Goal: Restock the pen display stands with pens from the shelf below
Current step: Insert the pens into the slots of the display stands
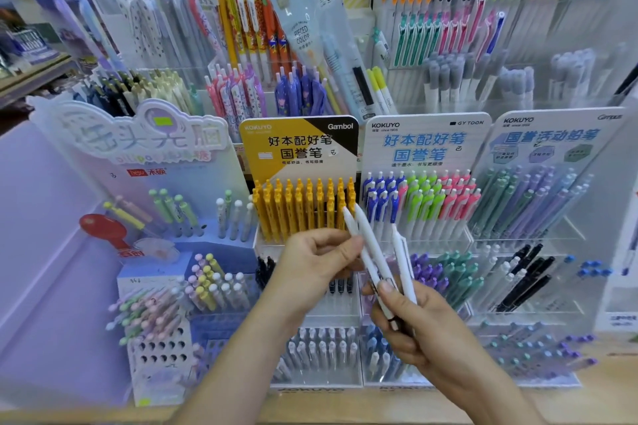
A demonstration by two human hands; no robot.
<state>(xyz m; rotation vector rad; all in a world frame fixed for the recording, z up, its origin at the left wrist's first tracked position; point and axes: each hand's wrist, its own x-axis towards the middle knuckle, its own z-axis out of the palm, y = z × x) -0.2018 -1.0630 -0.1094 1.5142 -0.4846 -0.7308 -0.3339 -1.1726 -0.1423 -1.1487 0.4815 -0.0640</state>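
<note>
A small bunch of white pens point(372, 241) is being held up in the air between both hands, fanning out with its upper ends pointing up and away. The right hand point(414, 328) is gripping the bunch around its lower ends, fingers curled round the barrels. The left hand point(319, 262) is pinching the upper part of the leftmost pens between thumb and fingers. The pens are hovering just in front of a tiered display stand with a yellow and black header card point(300, 145), their tips overlapping its row of yellow pens point(300, 207). Just to the right, a stand with a white header card point(424, 143) is showing blue, green and pink pens point(421, 203). Both stands are sitting on a wooden tabletop point(614, 386).
</note>
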